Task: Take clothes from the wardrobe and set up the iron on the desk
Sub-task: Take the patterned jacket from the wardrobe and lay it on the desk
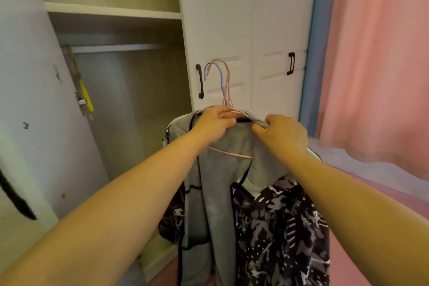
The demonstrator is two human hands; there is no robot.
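Observation:
Two plastic hangers, one pink [227, 86] and one pale blue [219, 72], stand hook-up in front of the closed wardrobe door [232, 18]. A grey garment with black trim [216, 193] and a black-and-white patterned garment [278, 223] hang from them. My left hand [214, 122] grips the hangers' shoulders at the collar. My right hand [282, 133] pinches the grey collar at the hangers' right side. The open wardrobe compartment [130, 100] on the left has a bare metal rail [116, 48]. No iron is in view.
The open wardrobe door [34, 100] stands at the left, with a yellow item [87, 97] hanging by its hinge. A shelf [111, 10] lies above the rail. A pink curtain [376, 53] hangs at the right over a pink bed surface [394, 193].

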